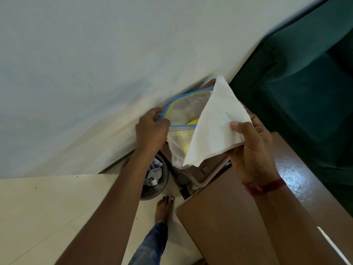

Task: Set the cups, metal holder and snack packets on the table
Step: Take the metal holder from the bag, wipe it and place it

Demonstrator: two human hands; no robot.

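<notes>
My left hand (151, 129) grips the blue-and-yellow zip edge of a clear plastic bag (186, 111) with yellow contents inside. The bag hangs open against the white wall, above a brown chair. My right hand (252, 150) pinches a folded white napkin (215, 127) that covers the right side of the bag. A red thread sits on my right wrist. No cups or metal holder are in view.
A brown wooden table (229, 222) lies at lower right, its top glossy. A dark waste bin (155, 178) with crumpled paper stands on the cream floor by my bare foot (164, 209). A dark green sofa (305, 92) fills the right side.
</notes>
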